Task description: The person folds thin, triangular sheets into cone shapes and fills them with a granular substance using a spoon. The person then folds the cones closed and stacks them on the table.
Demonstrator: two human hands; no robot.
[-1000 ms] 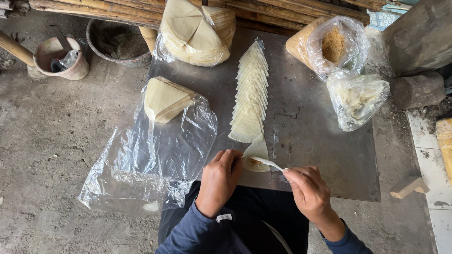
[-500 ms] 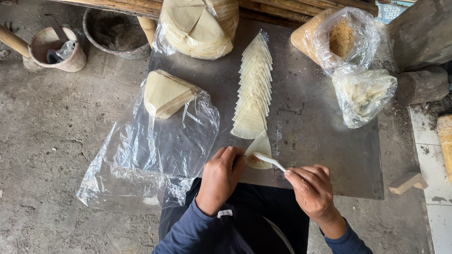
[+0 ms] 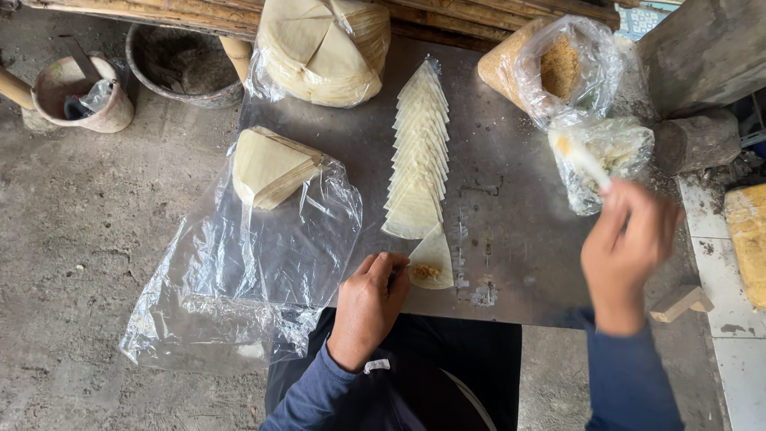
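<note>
Pale triangular wrapper (image 3: 432, 257) flat near front edge of metal sheet (image 3: 511, 207), small brown dab of filling near its base. Left hand (image 3: 371, 303) curled, fingertips pinning wrapper's left corner. Right hand (image 3: 629, 243) blurred, gripping white spatula (image 3: 586, 162) at clear bag of filling (image 3: 610, 156) near right edge.

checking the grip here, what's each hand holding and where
Right hand grips a white spoon by its handle end, blurred. Left hand holds nothing; its fingertips press the wrapper's left edge.
</note>
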